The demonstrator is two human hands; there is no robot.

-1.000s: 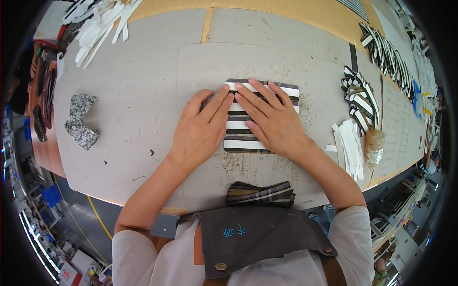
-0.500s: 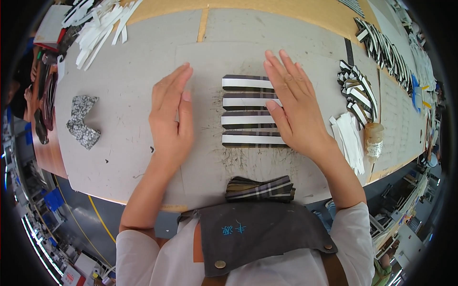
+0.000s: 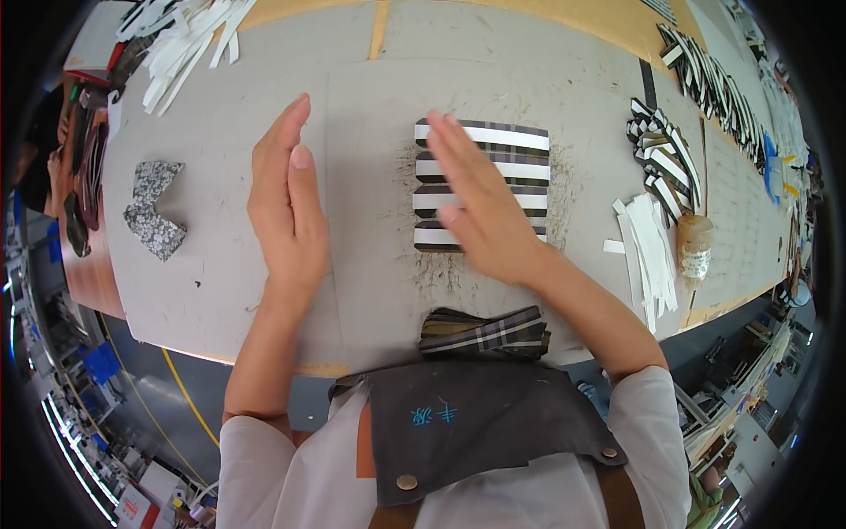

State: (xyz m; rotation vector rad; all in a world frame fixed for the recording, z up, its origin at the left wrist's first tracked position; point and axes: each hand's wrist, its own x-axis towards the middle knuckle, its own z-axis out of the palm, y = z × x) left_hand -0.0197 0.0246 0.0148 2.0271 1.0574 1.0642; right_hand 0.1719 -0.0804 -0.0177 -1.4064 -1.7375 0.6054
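Several dark plaid fabric strips (image 3: pixel 529 138), each with a white band lengthwise, lie in a stack of parallel rows mid-table. Over their left and middle part is my right hand (image 3: pixel 489 207), fingers stretched out and slightly blurred; it holds nothing, and I cannot tell whether it touches them. My left hand (image 3: pixel 286 198) is apart from the strips, to their left, tilted on its edge with fingers straight and nothing in it. At the table's near edge, in front of my apron, lies a small pile of plaid fabric pieces (image 3: pixel 483 335).
Loose white strips (image 3: pixel 648 260) and a brownish jar (image 3: pixel 694 247) stand at the right, with bundled striped pieces (image 3: pixel 665 163) behind them. A grey speckled, bent fabric piece (image 3: pixel 154 212) lies at the left. More white strips (image 3: pixel 189 53) are at the far left.
My right hand has swept left across the strips, uncovering their right ends. My left hand has moved a little farther left, away from them. The strips keep their arrangement.
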